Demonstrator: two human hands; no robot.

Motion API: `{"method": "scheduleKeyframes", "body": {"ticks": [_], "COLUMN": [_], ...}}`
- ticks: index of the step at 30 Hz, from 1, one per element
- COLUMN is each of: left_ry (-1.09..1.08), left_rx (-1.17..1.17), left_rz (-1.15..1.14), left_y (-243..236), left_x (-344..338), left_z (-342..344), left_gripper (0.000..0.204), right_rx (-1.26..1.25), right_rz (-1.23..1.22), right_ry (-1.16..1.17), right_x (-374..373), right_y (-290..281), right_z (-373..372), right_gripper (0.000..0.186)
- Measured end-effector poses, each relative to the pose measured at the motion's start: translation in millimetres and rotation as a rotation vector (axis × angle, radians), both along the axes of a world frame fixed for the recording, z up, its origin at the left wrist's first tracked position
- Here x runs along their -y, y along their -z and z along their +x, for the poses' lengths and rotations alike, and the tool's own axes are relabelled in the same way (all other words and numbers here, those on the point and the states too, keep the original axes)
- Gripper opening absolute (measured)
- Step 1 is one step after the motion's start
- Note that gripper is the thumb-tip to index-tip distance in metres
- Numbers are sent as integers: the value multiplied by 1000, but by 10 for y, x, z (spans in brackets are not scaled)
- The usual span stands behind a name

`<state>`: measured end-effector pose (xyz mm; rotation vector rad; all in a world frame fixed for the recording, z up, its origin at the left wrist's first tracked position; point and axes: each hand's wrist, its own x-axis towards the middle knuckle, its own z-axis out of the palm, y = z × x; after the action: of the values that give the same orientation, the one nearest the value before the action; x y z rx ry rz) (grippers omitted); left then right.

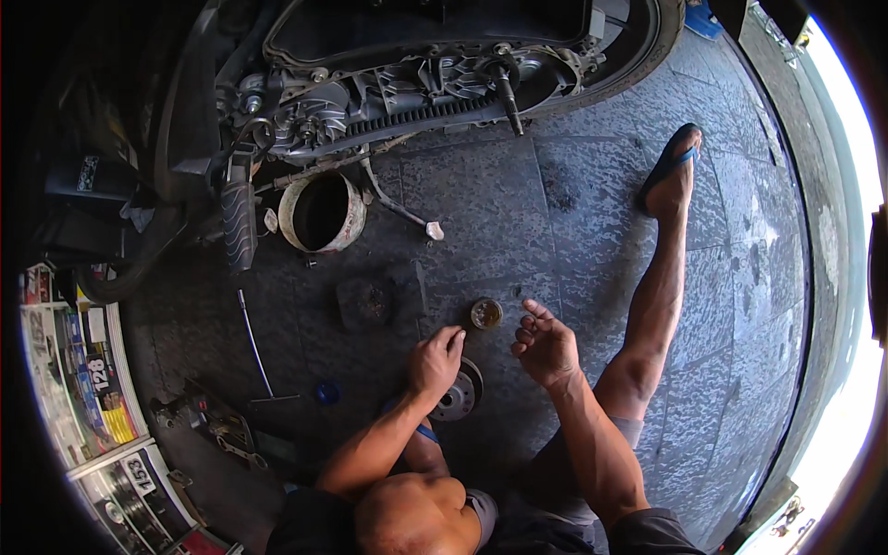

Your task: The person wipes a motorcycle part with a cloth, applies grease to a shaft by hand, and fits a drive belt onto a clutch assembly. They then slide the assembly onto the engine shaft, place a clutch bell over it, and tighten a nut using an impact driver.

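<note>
As reach likely matters, the tin (486, 314) sits inside the floor's (481, 203) right edge; my left fingers (448, 335) press together, right fingers (536, 309) half-spread.

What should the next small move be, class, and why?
Perhaps the right hand should bring its extended index finger over to the small round container: the container looks open-topped and stands close by, and that hand shows nothing held.

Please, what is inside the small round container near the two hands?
Inside the small round container, a brownish substance with pale, shiny patches shows. Whatever lies under its surface is covered and cannot be seen.
</note>
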<state>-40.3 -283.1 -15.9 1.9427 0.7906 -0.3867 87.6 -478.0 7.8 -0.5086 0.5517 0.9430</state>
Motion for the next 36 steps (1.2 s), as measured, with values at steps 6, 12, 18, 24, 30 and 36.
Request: {"method": "scheduleKeyframes", "body": {"ticks": [6,12,18,24,30,36], "left_ry": [383,523,384,-507,-546,-569], "left_rx": [124,32,54,348,541,500], "left_rz": [495,696,551,-910,-1341,-1048], "left_y": [-425,-342,-342,-686,-1196,-1502], "left_x": [178,586,541,162,118,187], "left_z": [-567,-811,-726,-692,-828,-856], "left_gripper": [88,109,94,56,75,82], "right_rx": [33,81,137,268,292,561], "right_rz": [90,120,134,138,231,138], "right_ry": [81,106,131,-29,-229,-430], "right_x": [94,255,504,839,622,378], "right_y": [-225,-387,-585,-872,-1367,-1594], "right_z": [11,-87,-203,-463,-849,-993], "right_gripper": [41,39,40,43,45,43]}}
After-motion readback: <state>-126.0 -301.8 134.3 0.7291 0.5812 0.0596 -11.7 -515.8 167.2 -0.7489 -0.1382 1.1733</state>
